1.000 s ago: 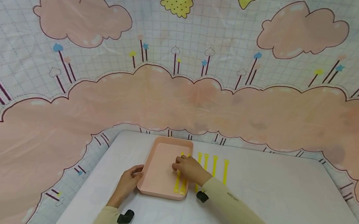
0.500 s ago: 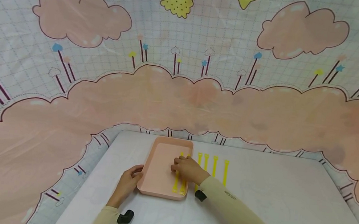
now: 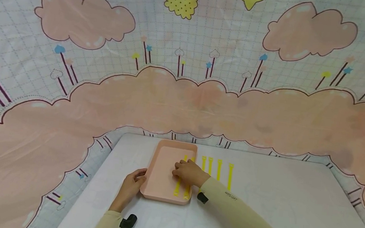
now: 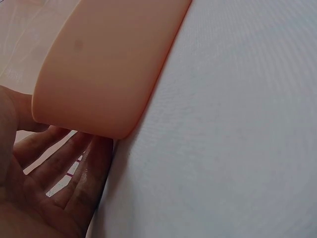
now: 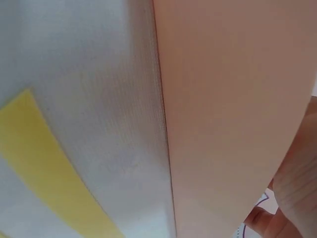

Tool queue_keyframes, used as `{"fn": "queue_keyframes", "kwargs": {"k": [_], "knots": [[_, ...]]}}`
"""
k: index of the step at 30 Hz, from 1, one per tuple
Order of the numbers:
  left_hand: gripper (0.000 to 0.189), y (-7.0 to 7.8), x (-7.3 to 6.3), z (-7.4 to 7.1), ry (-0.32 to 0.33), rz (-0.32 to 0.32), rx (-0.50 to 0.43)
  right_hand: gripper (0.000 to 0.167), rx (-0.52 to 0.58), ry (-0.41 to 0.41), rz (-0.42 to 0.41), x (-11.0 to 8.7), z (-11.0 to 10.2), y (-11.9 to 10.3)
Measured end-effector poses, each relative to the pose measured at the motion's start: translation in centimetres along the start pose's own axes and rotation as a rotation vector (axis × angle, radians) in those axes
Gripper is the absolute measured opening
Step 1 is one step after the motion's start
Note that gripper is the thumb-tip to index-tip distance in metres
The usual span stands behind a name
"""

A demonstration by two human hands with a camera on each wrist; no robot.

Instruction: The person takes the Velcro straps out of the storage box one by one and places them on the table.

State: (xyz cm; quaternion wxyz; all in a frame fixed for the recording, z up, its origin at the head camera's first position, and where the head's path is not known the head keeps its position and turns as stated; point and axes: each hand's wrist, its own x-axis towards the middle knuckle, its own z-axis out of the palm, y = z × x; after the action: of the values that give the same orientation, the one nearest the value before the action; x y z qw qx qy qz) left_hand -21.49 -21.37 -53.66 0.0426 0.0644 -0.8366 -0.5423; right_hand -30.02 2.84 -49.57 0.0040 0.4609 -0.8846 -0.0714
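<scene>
A shallow pink tray (image 3: pixel 162 171) lies on the white table. At its left edge my left hand (image 3: pixel 129 186) holds the rim; the left wrist view has the thumb over the rim and the fingers against the outer wall (image 4: pixel 109 64). Inside the tray, near its right side, my right hand (image 3: pixel 190 172) pinches a thin yellow wrench-shaped strip (image 3: pixel 177 188), covering its middle. Right beside that strip lies a second yellow strip (image 3: pixel 186 193), partly under the hand. The right fingertips are hidden behind the tray wall (image 5: pixel 223 99) in the right wrist view.
Several more yellow strips (image 3: pixel 219 170) lie in a row on the table right of the tray, some partly behind the right forearm. One yellow strip (image 5: pixel 54 173) appears close up in the right wrist view. A patterned curtain (image 3: pixel 183 106) hangs behind the table.
My right hand has shifted slightly left inside the tray, and the lower end of the yellow strip under it has moved left too. The left hand stays at the rim.
</scene>
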Motion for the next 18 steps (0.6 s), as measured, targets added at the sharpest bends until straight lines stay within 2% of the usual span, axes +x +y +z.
{"fn": "queue_keyframes", "kwargs": {"k": [7, 13, 18], "knots": [[0.036, -0.16, 0.17, -0.15, 0.000, 0.003, 0.007, 0.013, 0.008, 0.046, -0.028, 0.15, 0.24, 0.28], [0.035, 0.02, 0.00, -0.20, -0.001, 0.008, 0.004, 0.012, 0.007, 0.130, -0.075, -0.03, 0.20, 0.37], [0.035, 0.13, -0.13, -0.19, -0.005, 0.001, -0.006, 0.013, 0.027, 0.182, -0.075, -0.48, -0.41, 0.14]]}}
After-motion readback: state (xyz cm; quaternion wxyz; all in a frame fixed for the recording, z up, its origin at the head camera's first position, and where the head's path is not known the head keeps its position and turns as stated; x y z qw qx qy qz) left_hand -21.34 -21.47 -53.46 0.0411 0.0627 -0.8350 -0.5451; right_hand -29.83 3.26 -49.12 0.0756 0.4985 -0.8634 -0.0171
